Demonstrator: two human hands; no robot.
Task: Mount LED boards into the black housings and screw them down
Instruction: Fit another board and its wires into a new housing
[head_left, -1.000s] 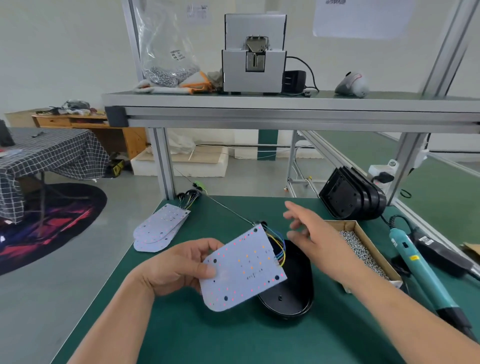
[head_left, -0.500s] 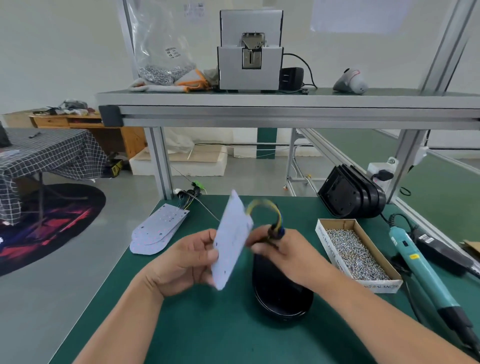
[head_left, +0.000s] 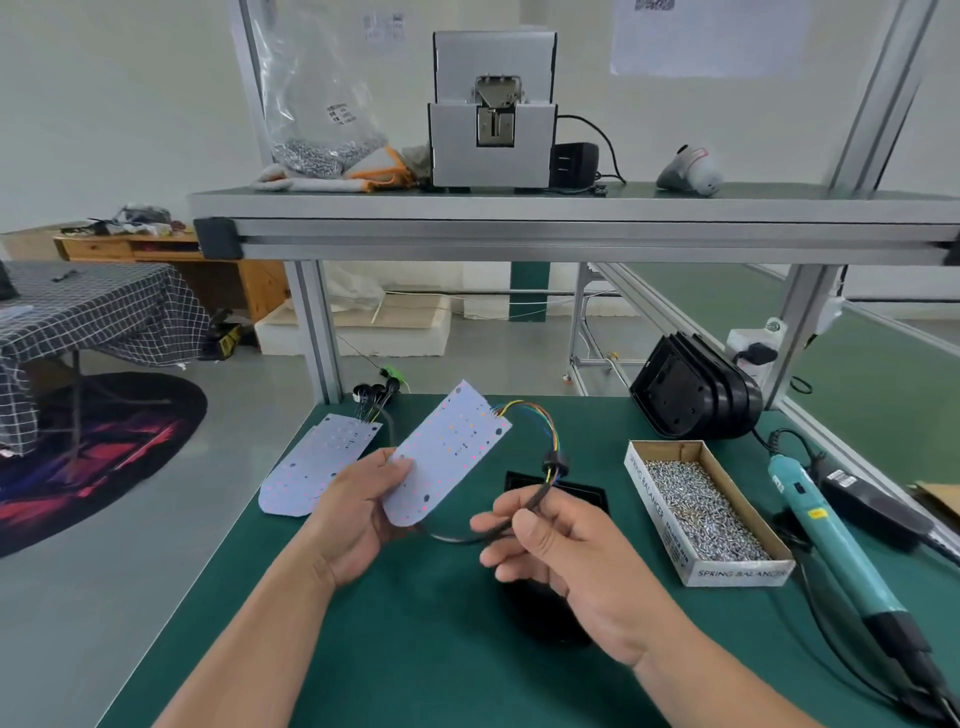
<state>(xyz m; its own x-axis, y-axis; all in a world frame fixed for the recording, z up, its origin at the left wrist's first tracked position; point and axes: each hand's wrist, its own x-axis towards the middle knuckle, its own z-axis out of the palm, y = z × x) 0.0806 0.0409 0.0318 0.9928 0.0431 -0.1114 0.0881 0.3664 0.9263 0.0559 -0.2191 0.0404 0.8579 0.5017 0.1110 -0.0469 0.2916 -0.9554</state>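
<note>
**A:** Any readable text?

**B:** Only on the screw box (head_left: 696, 512), on the bench (head_left: 415, 649) just right of the right grip (head_left: 561, 551). It says "SPRING BALANCER" on the front wall and again on the long side. The label on the bag and the sheets on the wall are too blurred to read.

**A:** Grips?

**B:** The left grip (head_left: 358, 512) holds the LED board (head_left: 449, 457) by its rounded end, thumb on the face. The right grip pinches the black cable (head_left: 527, 506) between thumb and forefinger, below the grommet (head_left: 549, 462). The cable loops between the two grips.

**A:** Housing?

**B:** The black housing (head_left: 558, 491) lies flat on the bench directly under the right grip, partly hidden by it. The board is above the bench, up and left of the housing, not seated.

**A:** Change from half a second ago?

**B:** The board was edge-on to the camera. Now its face is turned up and tilted. The right grip was up at the grommet, close to the board, and is now further down the cable and nearer the body. A second ago that grip was wide and held nothing.

**A:** Other items?

**B:** Spare boards (head_left: 317, 467) lie just left of the left grip. The stacked housings (head_left: 696, 395) sit beyond the right grip and the screwdriver (head_left: 826, 535) lies far to its right.
</note>
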